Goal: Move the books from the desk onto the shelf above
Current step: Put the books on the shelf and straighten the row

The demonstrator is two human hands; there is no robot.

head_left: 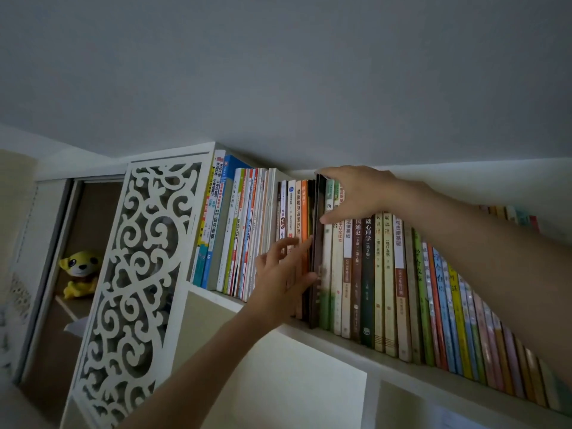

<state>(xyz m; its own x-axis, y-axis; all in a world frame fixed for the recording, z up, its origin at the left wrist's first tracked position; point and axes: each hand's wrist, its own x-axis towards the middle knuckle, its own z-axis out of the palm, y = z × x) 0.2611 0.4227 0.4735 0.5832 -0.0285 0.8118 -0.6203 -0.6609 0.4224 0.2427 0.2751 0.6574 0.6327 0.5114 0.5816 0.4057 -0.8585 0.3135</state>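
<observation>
Push the thin dark brown book [318, 252] in straight and slow — it should end level with the other spines on the long white shelf [387, 363]. The right hand [356, 193] grasps the top of this book, thumb on its spine. The left hand [283, 274] is released — flat fingers hold back the orange book [304, 212] just left of it.
</observation>
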